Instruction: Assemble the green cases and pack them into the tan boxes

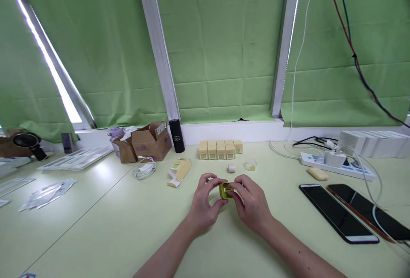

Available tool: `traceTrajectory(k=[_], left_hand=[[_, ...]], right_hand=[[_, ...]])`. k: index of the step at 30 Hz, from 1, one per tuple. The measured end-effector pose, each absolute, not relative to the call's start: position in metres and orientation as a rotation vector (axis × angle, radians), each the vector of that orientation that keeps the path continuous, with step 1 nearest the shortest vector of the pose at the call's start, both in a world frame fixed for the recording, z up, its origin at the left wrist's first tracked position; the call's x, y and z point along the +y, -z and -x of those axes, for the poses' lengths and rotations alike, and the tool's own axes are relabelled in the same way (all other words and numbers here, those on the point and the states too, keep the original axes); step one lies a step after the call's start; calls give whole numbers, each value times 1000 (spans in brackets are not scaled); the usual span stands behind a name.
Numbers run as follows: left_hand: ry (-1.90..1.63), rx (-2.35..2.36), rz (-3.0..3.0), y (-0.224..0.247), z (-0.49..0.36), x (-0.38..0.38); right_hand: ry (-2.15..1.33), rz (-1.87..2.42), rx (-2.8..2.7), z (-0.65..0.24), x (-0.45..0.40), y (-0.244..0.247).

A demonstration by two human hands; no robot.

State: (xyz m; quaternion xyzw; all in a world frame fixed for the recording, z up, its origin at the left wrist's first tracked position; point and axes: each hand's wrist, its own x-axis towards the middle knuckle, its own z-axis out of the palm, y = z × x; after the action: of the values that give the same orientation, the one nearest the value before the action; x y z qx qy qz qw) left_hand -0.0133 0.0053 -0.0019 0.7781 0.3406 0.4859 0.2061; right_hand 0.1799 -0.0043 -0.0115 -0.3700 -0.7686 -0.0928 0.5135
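Note:
Above the middle of the table, my left hand (205, 206) holds a small yellow-green square case (222, 191) between thumb and fingers, gripping its top and bottom edges. The open side of the case is turned to the right. My right hand (254, 203) is closed in a pinch at that opening, thumb and forefinger touching the case. A small pale detail shows inside by the right fingertips, but I cannot make out what it is. Just beyond my hands are a short pale pink cylinder (231, 168) and a clear little case with a yellow spot (250, 165).
Several small tan boxes (221, 150) stand in a row behind. An opened tan carton (180, 172) lies left, near a white cable (144, 169), a cardboard box (152, 142) and a black bottle (177, 136). Rightward are two phones (338, 213) and a power strip (336, 167).

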Motion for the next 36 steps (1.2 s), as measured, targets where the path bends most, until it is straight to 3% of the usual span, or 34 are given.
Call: traceTrajectory(k=[15,36], left_hand=[[-1325,951,-2241,4,14,6],[-1333,919,-2385,6,16,6]], right_hand=[[376,868,-1893,-180,-3,12],[334,759,-1944,-181,1,13]])
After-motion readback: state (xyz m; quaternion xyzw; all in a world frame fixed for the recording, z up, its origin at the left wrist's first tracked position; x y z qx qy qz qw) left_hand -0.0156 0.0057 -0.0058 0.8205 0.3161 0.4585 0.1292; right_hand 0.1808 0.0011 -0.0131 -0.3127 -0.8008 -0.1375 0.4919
